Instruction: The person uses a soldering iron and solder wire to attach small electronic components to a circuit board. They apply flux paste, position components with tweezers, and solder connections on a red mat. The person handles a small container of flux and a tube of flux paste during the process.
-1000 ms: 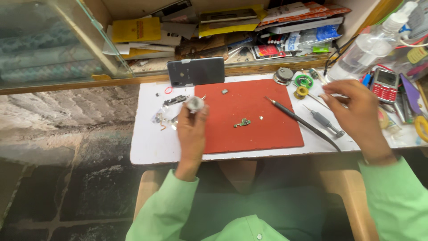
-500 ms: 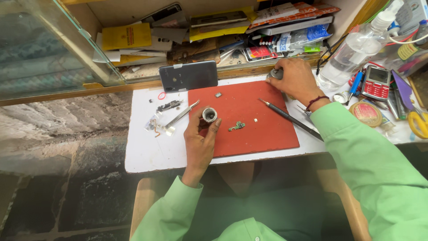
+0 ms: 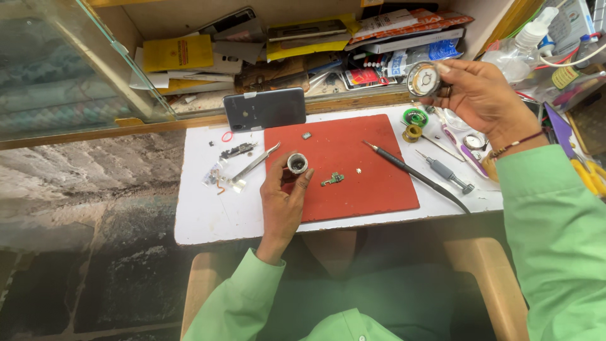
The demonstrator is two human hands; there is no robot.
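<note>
My left hand (image 3: 282,201) holds a small round metal cup (image 3: 297,163) upright over the left part of the red mat (image 3: 353,189). My right hand (image 3: 483,98) is raised at the upper right and grips a round metal-rimmed tin with a pale face (image 3: 421,79). On the mat lie a small green circuit part (image 3: 332,180), a tiny white bit (image 3: 358,170) and a small grey chip (image 3: 307,135). A dark thin tool (image 3: 413,175) lies slantwise across the mat's right edge.
A dark phone (image 3: 264,108) lies face down behind the mat. Tweezers (image 3: 254,163) and small parts (image 3: 237,151) rest on the white table (image 3: 208,218). A screwdriver (image 3: 445,172), solder rolls (image 3: 415,117), bottles (image 3: 527,41) and cluttered shelves sit right and back.
My right hand has lifted from the table's back right, now holding the round tin up in the air. My left hand still holds the metal cup, lowered slightly toward me.
</note>
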